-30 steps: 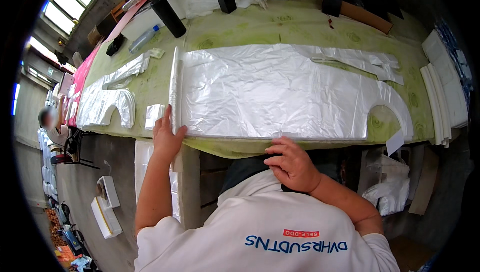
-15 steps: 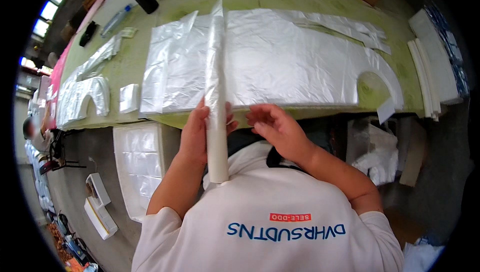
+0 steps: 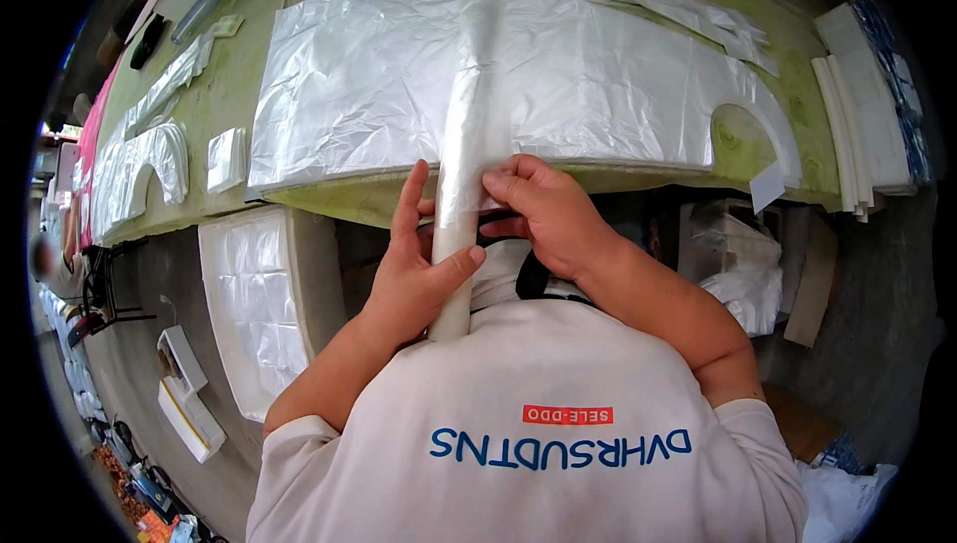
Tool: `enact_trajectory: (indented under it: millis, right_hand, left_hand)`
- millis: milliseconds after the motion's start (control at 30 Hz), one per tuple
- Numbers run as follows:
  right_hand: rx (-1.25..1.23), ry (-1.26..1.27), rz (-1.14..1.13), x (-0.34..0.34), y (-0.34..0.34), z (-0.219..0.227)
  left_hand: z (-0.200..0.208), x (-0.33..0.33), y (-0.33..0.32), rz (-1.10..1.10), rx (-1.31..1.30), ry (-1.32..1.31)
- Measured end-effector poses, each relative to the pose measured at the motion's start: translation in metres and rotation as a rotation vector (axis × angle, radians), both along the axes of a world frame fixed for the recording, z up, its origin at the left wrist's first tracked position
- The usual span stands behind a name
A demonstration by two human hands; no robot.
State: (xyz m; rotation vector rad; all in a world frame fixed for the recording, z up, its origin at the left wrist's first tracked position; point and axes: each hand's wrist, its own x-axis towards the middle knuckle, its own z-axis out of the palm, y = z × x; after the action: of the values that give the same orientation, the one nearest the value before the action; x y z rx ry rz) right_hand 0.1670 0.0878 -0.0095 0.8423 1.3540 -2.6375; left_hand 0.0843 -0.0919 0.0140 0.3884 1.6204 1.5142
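A long roll of shiny translucent plastic film (image 3: 463, 134) stands nearly upright in front of my chest, its lower end against my shirt and its blurred upper end over the table. My left hand (image 3: 414, 269) grips the roll from the left, thumb across its front and fingers partly behind it. At its right edge, my right hand (image 3: 543, 209) is closed with thumb and forefinger pinched against the film. Beyond both hands, a wide stack of flat plastic bags (image 3: 598, 74) with a curved cut-out at its right end covers the table.
On the green table (image 3: 797, 94) are a folded plastic pack (image 3: 227, 159), smaller bags (image 3: 125, 179) and a clear bottle (image 3: 202, 9) to the left. White rolls (image 3: 842, 134) lie to the right. Below stand a bin of packed bags (image 3: 254, 294) and white boxes (image 3: 189, 418). Far left, a person (image 3: 60, 264) sits.
The roll has tilted, its top leaning right. My right hand has come in from apart to touch the roll's edge. My left thumb now lies across the front. The whole view has shifted slightly.
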Motion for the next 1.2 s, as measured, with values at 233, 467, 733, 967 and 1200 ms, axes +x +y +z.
enact_trajectory:
  millis: [233, 467, 733, 967, 1200]
  right_hand:
    - [-0.033, 0.065, 0.100, 0.017, -0.007, -0.007]
    - [-0.112, 0.006, -0.045, 0.019, 0.001, 0.009]
    - [-0.104, -0.027, -0.212, 0.039, 0.022, 0.000]
    - [0.208, -0.116, -0.188, 0.073, 0.045, -0.004]
    - [0.396, -0.160, -0.122, 0.118, 0.063, -0.010]
  left_hand:
    - [-0.009, 0.007, 0.004, 0.117, 0.127, -0.172]
    - [-0.016, 0.015, 0.030, 0.146, 0.247, -0.410]
    - [-0.034, 0.008, 0.057, -0.188, 0.011, 0.838]
    - [-0.017, -0.046, 0.133, -0.303, -0.053, 1.384]
    - [-0.035, -0.187, 0.215, 0.037, -0.109, 1.005]
